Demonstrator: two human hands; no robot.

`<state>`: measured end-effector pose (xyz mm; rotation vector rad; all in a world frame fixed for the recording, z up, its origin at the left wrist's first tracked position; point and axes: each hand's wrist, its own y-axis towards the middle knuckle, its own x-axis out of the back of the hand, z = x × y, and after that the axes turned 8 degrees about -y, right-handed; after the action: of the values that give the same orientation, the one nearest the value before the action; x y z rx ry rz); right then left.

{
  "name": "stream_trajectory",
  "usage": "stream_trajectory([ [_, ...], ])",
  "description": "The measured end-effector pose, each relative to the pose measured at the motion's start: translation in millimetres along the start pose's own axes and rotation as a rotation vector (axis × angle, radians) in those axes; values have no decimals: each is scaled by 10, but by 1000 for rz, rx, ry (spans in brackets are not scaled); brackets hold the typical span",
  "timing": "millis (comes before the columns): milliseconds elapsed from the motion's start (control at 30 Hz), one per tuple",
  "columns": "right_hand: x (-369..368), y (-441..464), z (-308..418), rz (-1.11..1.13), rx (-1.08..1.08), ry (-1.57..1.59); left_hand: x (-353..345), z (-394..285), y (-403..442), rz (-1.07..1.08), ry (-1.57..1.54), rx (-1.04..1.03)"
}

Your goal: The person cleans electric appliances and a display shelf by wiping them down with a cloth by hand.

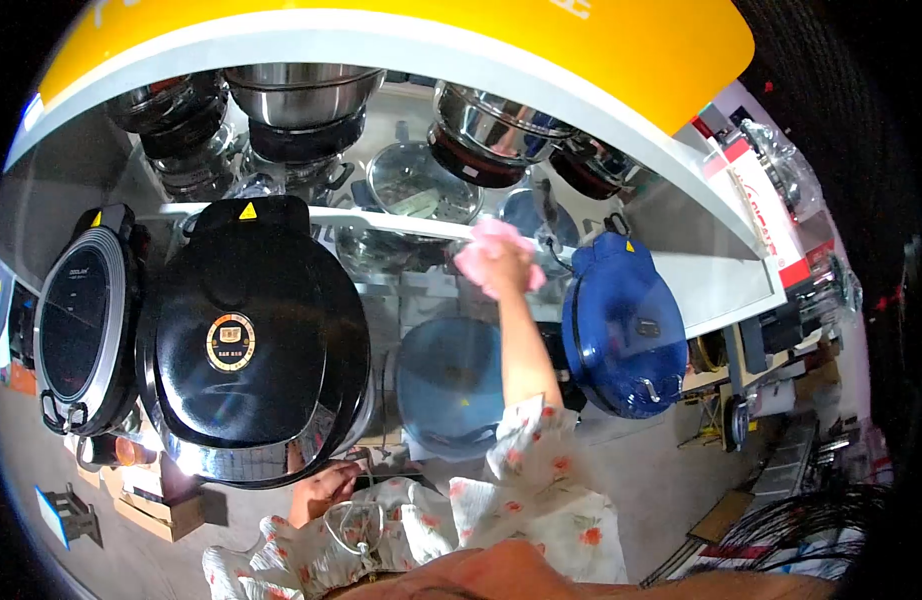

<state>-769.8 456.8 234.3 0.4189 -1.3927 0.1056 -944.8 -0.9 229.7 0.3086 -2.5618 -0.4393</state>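
My right hand is closed on a pink cloth, reaching forward over the glass shelf between the black and blue appliances. The blue round appliance stands just to its right. Low in the view, my left hand is near the front lower edge of the large black round appliance; its fingers are partly hidden and I cannot make out whether they hold anything. A round bluish shape shows through or on the glass, left of my right forearm.
A smaller black appliance with a silver ring stands at the far left. Steel pots and a glass lid lie behind the white shelf edge. A yellow sign curves overhead. Cardboard boxes sit on the floor at lower left.
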Motion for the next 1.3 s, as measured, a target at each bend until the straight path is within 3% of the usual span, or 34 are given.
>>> stream_trajectory([
  [67, 35, 129, -208, -57, -469, -93, -34, 116, -126, -25, -27, -13],
  [200, 70, 89, 348, -17, -181, 74, -20, -44, -121, 18, -214, 153],
  [233, 18, 120, 590, 133, -103, 84, -10, -93, -79, 50, -296, 217],
  [300, -49, -227, 1110, 54, 94, 13, -124, -56, -63, 53, -250, 144],
  [367, 63, -568, 1332, 115, 272, 170, -111, -176, 162, 99, -173, 21],
  [400, -343, -616, 1251, -44, 385, 166, -264, 120, 97, 125, -192, -131],
  [467, -288, -865, 1115, 85, 414, 111, -332, 73, 146, 140, -132, -191],
  [567, -133, -1301, 552, 86, 557, 256, -346, -169, 192, 210, -136, -95],
  [633, 290, -1509, 129, 98, 533, 253, -342, -324, 231, 216, -142, -78],
  [733, 309, -1778, -632, -102, 328, 291, -431, -494, 191, 172, -126, -36],
  [867, 365, -2248, -518, -289, 16, 21, -610, -773, 319, 112, -100, -42],
  [900, 382, -2365, -362, -206, -39, 3, -678, -850, 429, 115, -89, -68],
  [933, 300, -2480, -285, -126, -18, 82, -764, -919, 565, 114, -77, -98],
  [1000, -66, -2620, -375, -268, 446, -54, -998, -1031, 854, 83, 12, -164],
  [1100, 690, -2771, -314, 54, 9, 1211, -1464, -902, 1183, 161, 185, -188],
  [1133, 874, -2897, -392, 58, -113, 1411, -1637, -805, 1212, 216, 317, -188],
  [1200, 1014, -3152, -768, 45, -342, 1239, -1898, -558, 1315, 329, 495, -206],
  [1300, 1046, -3677, -1278, -102, -479, 1166, -1872, -244, 1798, 190, 802, -114],
])
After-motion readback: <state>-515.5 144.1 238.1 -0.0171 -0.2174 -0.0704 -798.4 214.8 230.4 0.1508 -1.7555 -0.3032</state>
